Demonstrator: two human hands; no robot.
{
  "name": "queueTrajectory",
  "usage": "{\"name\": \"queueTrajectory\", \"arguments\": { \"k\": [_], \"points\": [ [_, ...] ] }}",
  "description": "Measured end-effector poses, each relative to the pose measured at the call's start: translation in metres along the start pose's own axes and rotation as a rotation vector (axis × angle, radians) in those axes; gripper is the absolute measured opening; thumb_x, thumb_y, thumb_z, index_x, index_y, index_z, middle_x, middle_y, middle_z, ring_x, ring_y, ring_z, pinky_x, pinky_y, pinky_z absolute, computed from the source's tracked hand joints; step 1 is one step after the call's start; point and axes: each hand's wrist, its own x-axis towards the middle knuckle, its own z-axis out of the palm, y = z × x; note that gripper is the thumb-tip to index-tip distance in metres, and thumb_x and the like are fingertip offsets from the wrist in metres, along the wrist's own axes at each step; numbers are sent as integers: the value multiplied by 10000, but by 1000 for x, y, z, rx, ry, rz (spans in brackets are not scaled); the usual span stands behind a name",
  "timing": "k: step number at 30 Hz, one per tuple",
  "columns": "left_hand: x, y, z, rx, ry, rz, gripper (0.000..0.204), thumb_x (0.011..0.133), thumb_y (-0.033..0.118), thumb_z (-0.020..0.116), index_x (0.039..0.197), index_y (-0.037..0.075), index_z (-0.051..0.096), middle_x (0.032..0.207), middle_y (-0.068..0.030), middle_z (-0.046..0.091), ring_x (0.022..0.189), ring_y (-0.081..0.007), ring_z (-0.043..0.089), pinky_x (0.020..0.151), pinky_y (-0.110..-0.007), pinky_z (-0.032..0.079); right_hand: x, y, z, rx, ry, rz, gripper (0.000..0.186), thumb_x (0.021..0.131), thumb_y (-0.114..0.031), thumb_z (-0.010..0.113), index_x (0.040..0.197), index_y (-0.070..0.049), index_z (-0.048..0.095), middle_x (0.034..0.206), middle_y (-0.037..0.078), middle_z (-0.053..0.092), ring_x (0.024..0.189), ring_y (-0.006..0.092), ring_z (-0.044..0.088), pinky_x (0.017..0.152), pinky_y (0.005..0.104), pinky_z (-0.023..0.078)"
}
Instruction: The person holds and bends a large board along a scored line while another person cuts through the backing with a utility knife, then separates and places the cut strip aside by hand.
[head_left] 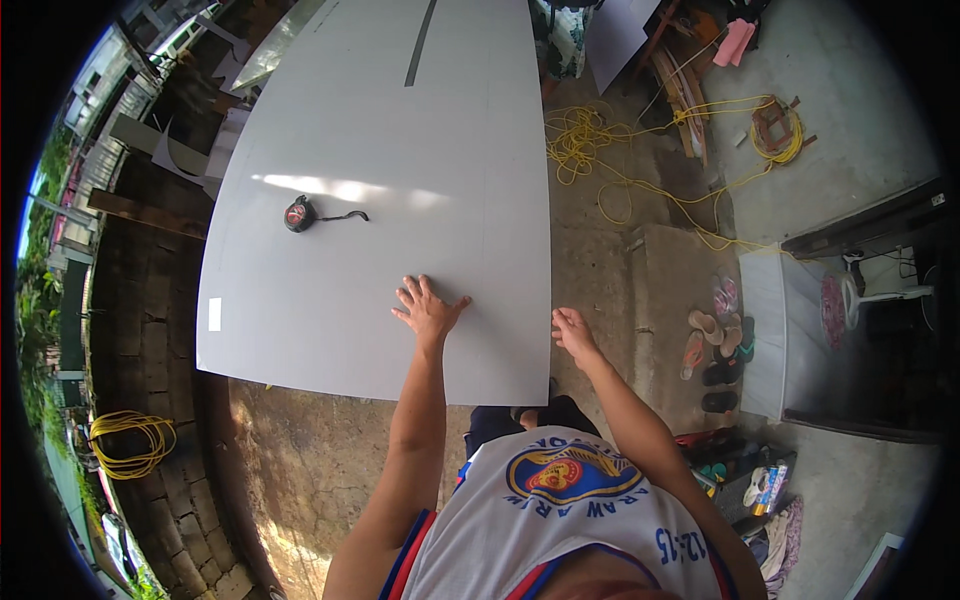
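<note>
A large light-grey sheet (330, 320) lies flat in front of me, its near edge close to my body. My left hand (430, 312) rests palm down on it with the fingers spread. Just off the sheet's right edge, my right hand (574, 334) is closed, thumb and fingertips pressed together beside that edge. Whatever is in that pinch, if anything, is too small to make out. A black and red tape measure (298, 214) with a wrist strap sits on the sheet, beyond my left hand and to its left. Farther off lies a thin dark-grey strip (421, 45).
Tangled yellow cord (580, 140) spreads over the ground at right, running to a wound reel (777, 130). Several slippers (708, 328) lie by a doorway. Left of the sheet are a block wall and a yellow coil (132, 444). Wood lengths (680, 95) lean at far right.
</note>
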Motion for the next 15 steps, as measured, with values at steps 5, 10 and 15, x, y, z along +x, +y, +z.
{"name": "queueTrajectory", "arguments": {
  "k": [5,10,15],
  "points": [
    [-1,-11,2,2,-1,-27,1088,637,583,797,1469,84,306,1563,-176,189,1449,-394,127,1112,-649,164,3,-10,9,-102,-72,19,566,921,-456,601,1241,2,510,1102,117,639,901,169,598,735,307,501],
    [3,4,8,-12,-3,-41,1089,631,552,810,1465,72,299,1559,-175,194,1440,-403,154,1107,-634,204,63,-32,7,-156,-45,-23,756,869,-494,656,1323,66,428,1239,211,583,1134,283,576,945,369,469],
    [19,18,17,37,-55,-47,1124,614,591,805,1468,75,287,1562,-171,184,1441,-405,144,1108,-625,220,139,-60,16,162,-98,122,957,803,-594,681,1432,40,339,1426,209,434,1304,282,434,1064,426,363]
  ]
}}
